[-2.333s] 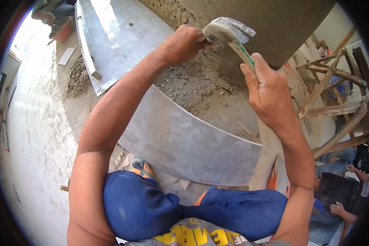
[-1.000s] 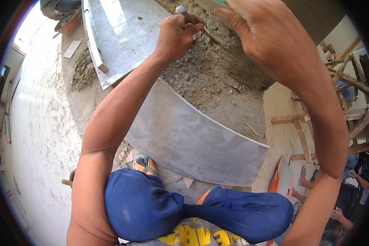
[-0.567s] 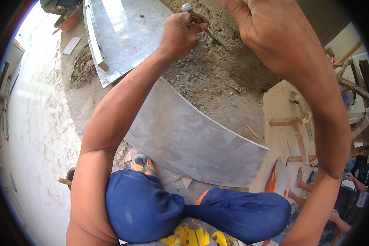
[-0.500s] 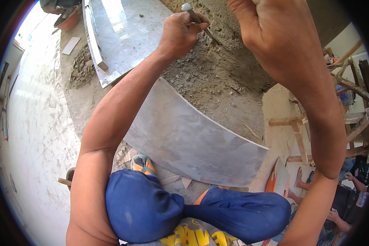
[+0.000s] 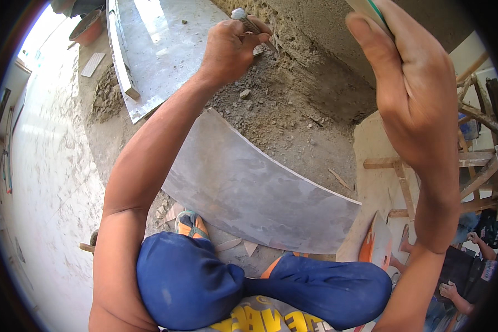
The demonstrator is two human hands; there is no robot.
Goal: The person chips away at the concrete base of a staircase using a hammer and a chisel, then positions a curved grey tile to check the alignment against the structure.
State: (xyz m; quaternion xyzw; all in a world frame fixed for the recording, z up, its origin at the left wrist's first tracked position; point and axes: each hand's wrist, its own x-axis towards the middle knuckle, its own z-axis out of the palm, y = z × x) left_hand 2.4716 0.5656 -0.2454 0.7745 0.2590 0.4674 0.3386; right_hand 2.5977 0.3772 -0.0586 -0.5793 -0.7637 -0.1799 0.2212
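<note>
My left hand [image 5: 229, 52] is closed around a steel chisel [image 5: 250, 24] with a bright, battered head. Its lower end points into the rough mortar [image 5: 301, 44] at the base of the wall, with loose rubble [image 5: 276, 119] below. Higher up at the right, my right hand [image 5: 412, 77] grips a pale handle with a green edge [image 5: 369, 10]; the rest of that tool lies beyond the upper edge.
A large grey tile [image 5: 265, 193] lies before my knees. Another slab [image 5: 171, 50] with a pale bar [image 5: 119, 52] is at upper left, near a reddish bucket [image 5: 87, 30]. Wooden trestles [image 5: 398, 164] and a co-worker's hand [image 5: 449, 290] are at right.
My right hand has swung back to the right, bringing the green-edged handle into sight. My left hand and the chisel have shifted slightly left; a lump of rubble now shows below them.
</note>
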